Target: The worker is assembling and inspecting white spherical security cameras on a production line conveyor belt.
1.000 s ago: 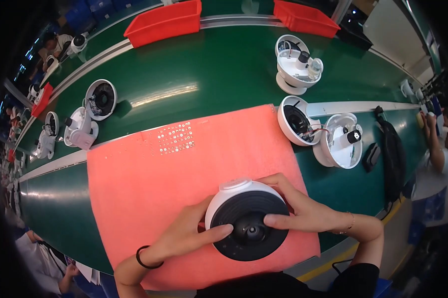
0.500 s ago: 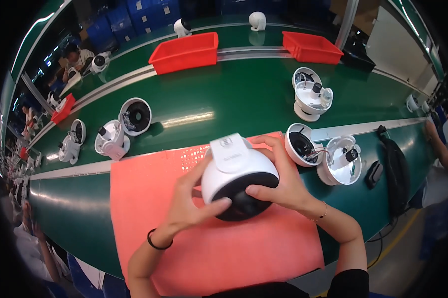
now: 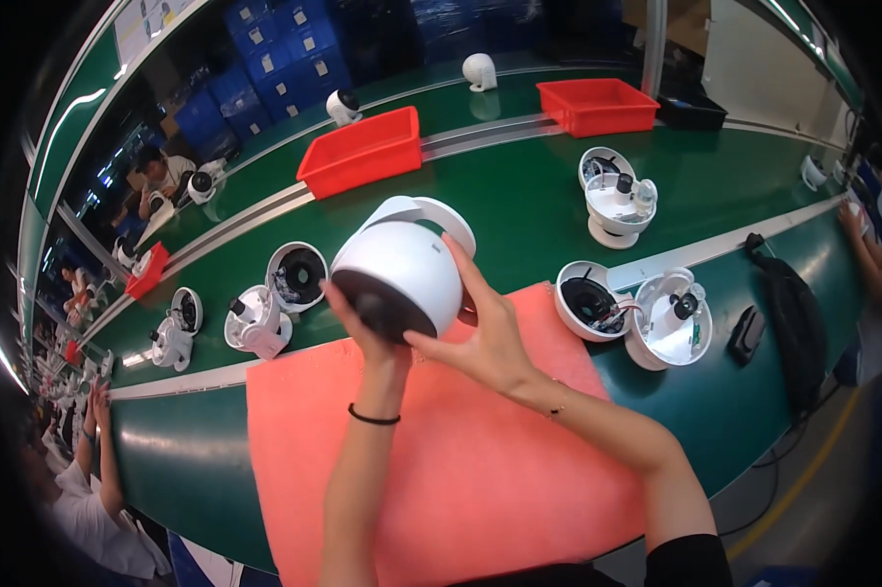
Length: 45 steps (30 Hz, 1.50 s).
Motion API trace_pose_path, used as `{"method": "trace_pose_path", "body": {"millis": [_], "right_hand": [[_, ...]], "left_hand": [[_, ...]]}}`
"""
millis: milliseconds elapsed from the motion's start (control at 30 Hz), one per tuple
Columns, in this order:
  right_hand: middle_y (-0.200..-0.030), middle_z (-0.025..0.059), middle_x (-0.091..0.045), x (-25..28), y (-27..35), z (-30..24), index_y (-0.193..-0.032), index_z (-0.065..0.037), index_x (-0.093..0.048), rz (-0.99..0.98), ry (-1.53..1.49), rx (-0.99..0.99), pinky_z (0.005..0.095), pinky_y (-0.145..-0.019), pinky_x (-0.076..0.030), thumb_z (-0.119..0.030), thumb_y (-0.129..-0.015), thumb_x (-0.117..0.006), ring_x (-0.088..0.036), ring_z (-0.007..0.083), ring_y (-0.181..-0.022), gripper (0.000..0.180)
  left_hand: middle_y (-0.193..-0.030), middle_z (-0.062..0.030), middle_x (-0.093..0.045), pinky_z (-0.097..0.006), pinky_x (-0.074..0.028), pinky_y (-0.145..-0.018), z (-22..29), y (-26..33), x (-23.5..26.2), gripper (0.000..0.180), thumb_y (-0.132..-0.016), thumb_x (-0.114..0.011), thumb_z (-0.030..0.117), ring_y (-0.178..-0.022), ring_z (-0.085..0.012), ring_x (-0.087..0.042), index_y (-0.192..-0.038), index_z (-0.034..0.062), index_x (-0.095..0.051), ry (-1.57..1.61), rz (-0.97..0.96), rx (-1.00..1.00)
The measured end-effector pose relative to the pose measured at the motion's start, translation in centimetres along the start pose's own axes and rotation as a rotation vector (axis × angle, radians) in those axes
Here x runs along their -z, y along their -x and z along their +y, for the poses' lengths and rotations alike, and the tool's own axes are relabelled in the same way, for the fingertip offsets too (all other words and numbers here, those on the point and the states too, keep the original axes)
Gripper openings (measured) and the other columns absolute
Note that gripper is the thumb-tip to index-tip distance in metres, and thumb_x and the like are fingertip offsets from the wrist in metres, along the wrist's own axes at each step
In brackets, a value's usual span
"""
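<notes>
The white dome camera (image 3: 402,274) is held in the air above the pink mat (image 3: 460,470), dark lens face tilted down-left. The left hand (image 3: 372,328) grips its underside and the right hand (image 3: 485,333) spreads over its side, fingers closed on the shell. It looks rigid, smooth and probably slippery, best held by the white shell rather than the dark face.

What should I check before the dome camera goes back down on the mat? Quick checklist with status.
1. Both hands on the dome camera: ok. The left hand is under its dark face and the right hand cups its side.
2. Unit clear of the bench: ok. It is held in the air above the pink mat.
3. Landing spot on the mat: ok. The mat shows only the forearms over it.
4. Open housings to the right: ok. They sit on the green belt, just off the mat edge.
5. Dark dome face free of marks: cannot tell. It is turned partly away.
6. Rear bracket seated: cannot tell.
</notes>
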State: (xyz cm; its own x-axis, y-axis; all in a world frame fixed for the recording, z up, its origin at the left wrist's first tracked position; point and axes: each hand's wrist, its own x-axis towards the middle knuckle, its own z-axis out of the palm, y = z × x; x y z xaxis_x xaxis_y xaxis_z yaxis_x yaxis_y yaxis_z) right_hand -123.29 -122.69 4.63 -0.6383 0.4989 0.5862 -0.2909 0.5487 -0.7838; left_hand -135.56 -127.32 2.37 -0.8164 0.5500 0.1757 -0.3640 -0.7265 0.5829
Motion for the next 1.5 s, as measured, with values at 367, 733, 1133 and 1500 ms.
{"method": "trace_pose_path", "body": {"millis": [367, 733, 1133, 1500], "right_hand": [[-0.121, 0.02, -0.04, 8.6, -8.6, 4.4, -0.127, 0.008, -0.018, 0.456, -0.201, -0.692, 0.0417, -0.066, -0.055, -0.036, -0.071, -0.071, -0.053, 0.0332, -0.097, 0.089], [-0.117, 0.0229, -0.039, 15.3, -12.2, 6.9, -0.122, -0.002, -0.012, 1.591, -0.303, -0.762, 0.0398, -0.078, -0.05, -0.022, -0.071, -0.067, -0.054, 0.0351, -0.093, 0.077], [-0.121, 0.0201, -0.045, 22.2, -7.5, 11.2, -0.122, -0.002, -0.038, 1.611, -0.312, -0.259, 0.0431, -0.073, -0.052, 0.003, -0.077, -0.051, -0.056, 0.0351, -0.097, 0.047], [-0.118, 0.0251, -0.045, 12.1, -5.9, -2.4, -0.124, -0.001, -0.037, 0.771, -0.51, -0.211, 0.0429, -0.089, -0.048, -0.007, -0.085, -0.054, -0.05, 0.0387, -0.107, 0.043]], "left_hand": [[-0.115, -0.0187, -0.051, -0.048, -0.051, -0.074, -0.2, -7.6, 1.4, 0.057, -0.082, -0.054, 0.046, -0.102, -0.0359, -0.055, -0.121, 0.0057, -0.047, -0.575, -0.034, 0.53], [-0.122, -0.0212, -0.043, -0.047, -0.043, -0.089, -2.0, -8.8, 2.2, 0.064, -0.082, -0.055, 0.049, -0.115, -0.0377, -0.043, -0.125, 0.0051, -0.039, -0.464, -0.103, 0.514], [-0.13, -0.0214, -0.04, -0.044, -0.03, -0.101, 4.2, -1.3, 5.4, 0.05, -0.087, -0.051, 0.033, -0.124, -0.0312, -0.035, -0.124, 0.0062, -0.032, -0.288, -0.107, 0.457], [-0.115, -0.0185, -0.052, -0.035, -0.04, -0.089, 8.0, 8.4, 8.4, 0.042, -0.087, -0.046, 0.038, -0.101, -0.0232, -0.054, -0.113, 0.0065, -0.039, -0.221, -0.383, 0.486]]}}
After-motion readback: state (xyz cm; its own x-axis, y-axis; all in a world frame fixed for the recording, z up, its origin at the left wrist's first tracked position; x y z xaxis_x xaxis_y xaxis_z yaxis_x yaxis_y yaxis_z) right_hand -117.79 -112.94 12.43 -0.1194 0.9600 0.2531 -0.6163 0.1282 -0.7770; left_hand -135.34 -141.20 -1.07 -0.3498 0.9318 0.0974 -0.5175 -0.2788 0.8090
